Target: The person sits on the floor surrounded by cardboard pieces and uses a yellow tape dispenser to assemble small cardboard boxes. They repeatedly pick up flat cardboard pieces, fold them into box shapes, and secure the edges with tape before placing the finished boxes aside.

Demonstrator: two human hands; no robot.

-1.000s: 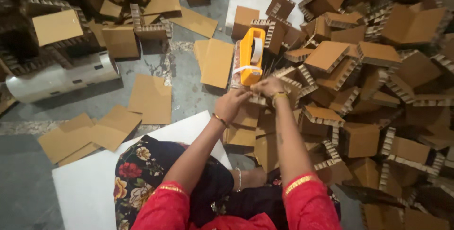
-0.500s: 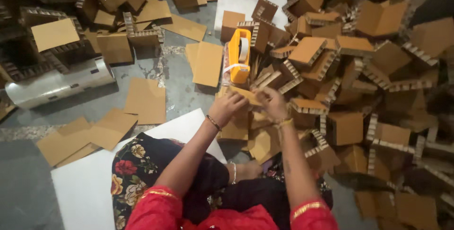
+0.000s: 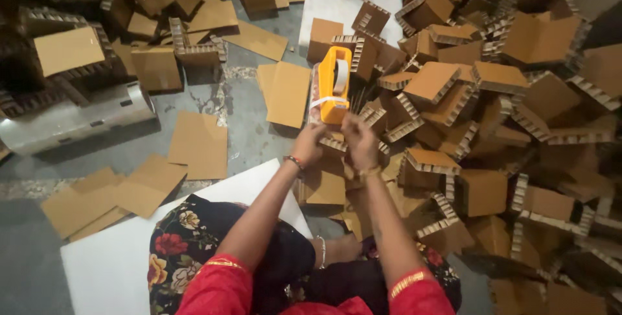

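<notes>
A glossy yellow tape dispenser (image 3: 335,85) stands among rough honeycomb-edged cardboard blocks (image 3: 433,81). Just below it, the left hand (image 3: 310,144) and right hand (image 3: 360,141) curl their fingers closed around a cardboard piece (image 3: 334,143), tape trailing white from the dispenser.

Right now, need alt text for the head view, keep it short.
Seen from above, a seated person's left hand and right hand meet at the near end of an orange tape dispenser. Piles of honeycomb cardboard blocks fill the right side, and flat cardboard sheets lie on the grey floor.
</notes>
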